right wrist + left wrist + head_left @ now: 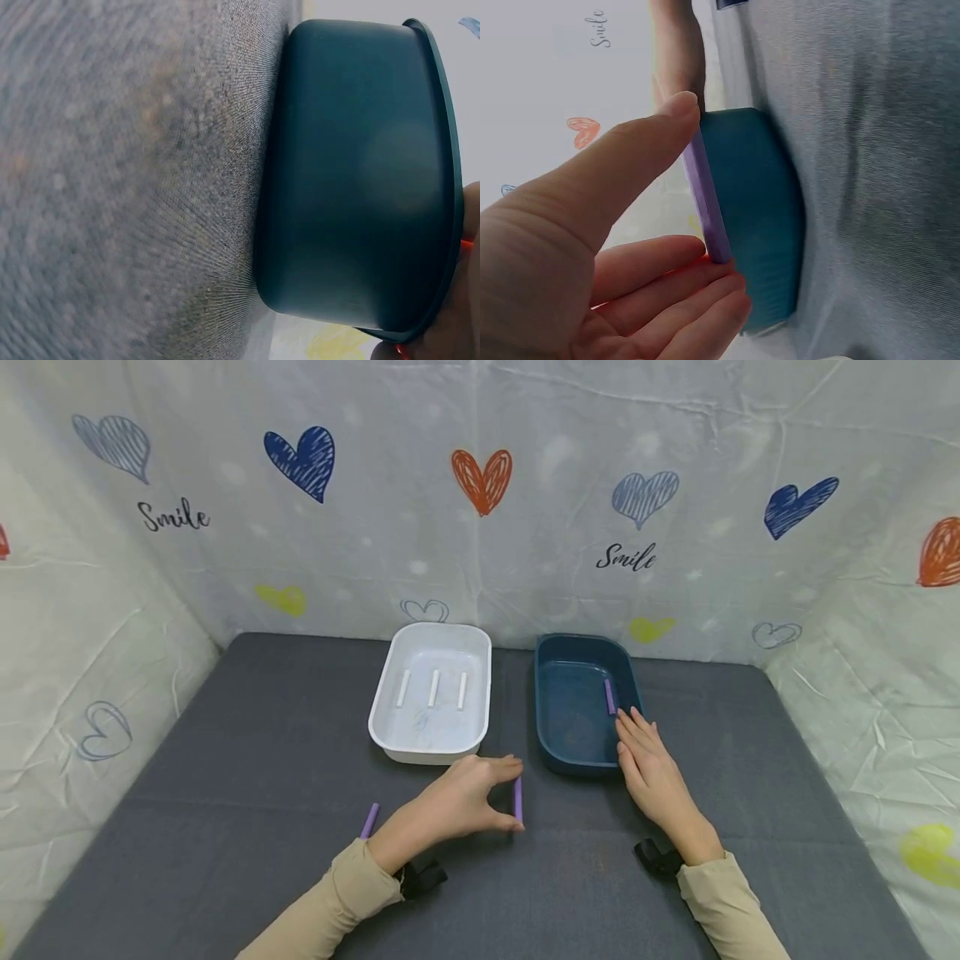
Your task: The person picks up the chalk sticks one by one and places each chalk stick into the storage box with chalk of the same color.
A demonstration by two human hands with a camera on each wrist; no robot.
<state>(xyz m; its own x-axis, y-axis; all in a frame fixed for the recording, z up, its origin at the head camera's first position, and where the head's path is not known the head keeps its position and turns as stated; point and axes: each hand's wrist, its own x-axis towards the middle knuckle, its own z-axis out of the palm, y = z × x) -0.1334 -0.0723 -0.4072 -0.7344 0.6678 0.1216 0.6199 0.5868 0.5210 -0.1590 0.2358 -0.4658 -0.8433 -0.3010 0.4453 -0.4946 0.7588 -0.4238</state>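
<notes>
My left hand (461,800) pinches a purple chalk stick (517,802) by its two ends, thumb at one and fingertips at the other, between the two trays and nearer me. In the left wrist view the same chalk spans the gap from thumb to fingers. My right hand (654,768) rests at the right rim of the dark blue tray (573,718), its fingers extended over the edge. Inside that tray, just beyond the fingertips, lies another purple chalk stick (609,697). A third purple chalk stick (371,818) lies on the table beside my left wrist, partly hidden.
A white tray (427,750) stands left of the blue one, with a gap between them. Three white chalk sticks (432,689) lie side by side in it. Dark grey cloth (247,760) covers the table, and a printed curtain (480,568) hangs behind.
</notes>
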